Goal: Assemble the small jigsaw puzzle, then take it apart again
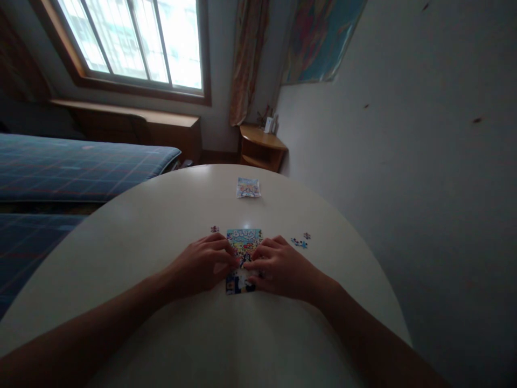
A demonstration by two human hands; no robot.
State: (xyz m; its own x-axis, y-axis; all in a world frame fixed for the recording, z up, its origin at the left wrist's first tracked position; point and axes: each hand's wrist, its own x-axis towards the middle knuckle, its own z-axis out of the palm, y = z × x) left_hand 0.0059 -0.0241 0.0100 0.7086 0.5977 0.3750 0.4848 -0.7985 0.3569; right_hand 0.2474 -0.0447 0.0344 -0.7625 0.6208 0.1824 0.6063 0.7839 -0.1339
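A small colourful jigsaw puzzle point(244, 241) lies flat on the round white table point(161, 226) in front of me. My left hand point(202, 265) rests on its left side, fingers curled, with the fingertips pressing on the puzzle's middle. From the other side my right hand point(278, 267) does the same, and the fingertips of both hands meet over the puzzle. Whether either hand pinches a piece is hidden by the fingers. One loose piece point(214, 229) lies just left of the puzzle, and a few loose pieces point(301, 241) lie to its right.
A small printed packet point(247, 187) lies further back on the table. Behind the table stand a bed with a blue checked cover point(72, 167), a wooden corner shelf point(262, 146) and a window point(137, 40). A grey wall point(404, 161) runs close along the right.
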